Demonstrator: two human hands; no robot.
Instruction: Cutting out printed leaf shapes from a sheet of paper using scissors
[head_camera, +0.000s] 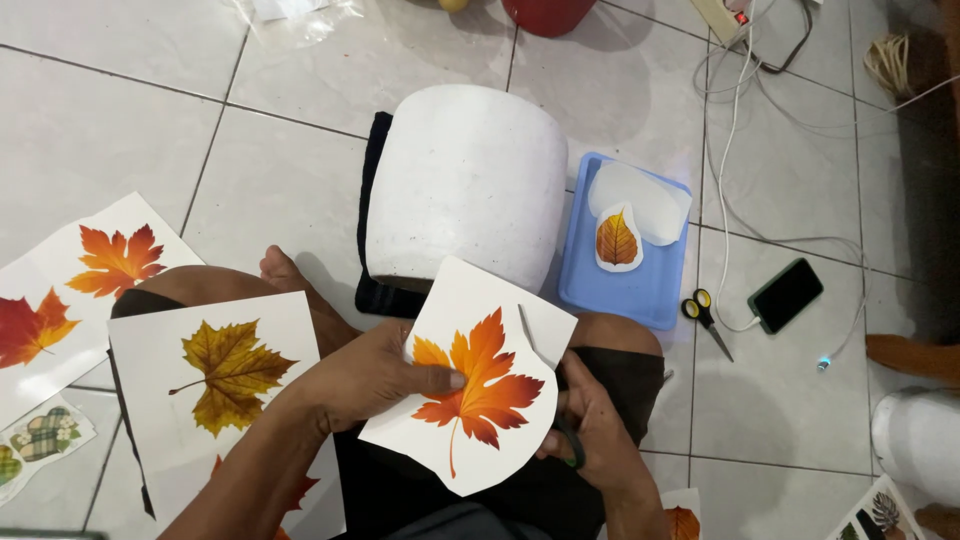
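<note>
Cutting around an orange maple-leaf print (478, 385) is the step in hand: the left hand (375, 378) pinches the sheet over the lap, thumb flat on the picture, while the right hand (590, 420) has its fingers closed through green-handled scissors (570, 440) under the sheet's right edge. A slit already runs in from the top, so the next cut seemingly calls for turning the sheet to follow the leaf's outline.

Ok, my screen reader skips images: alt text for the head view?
A left hand holds a sheet with an orange leaf print while the right hand cuts it with scissors. A white pot lies ahead on floor tiles.
</note>
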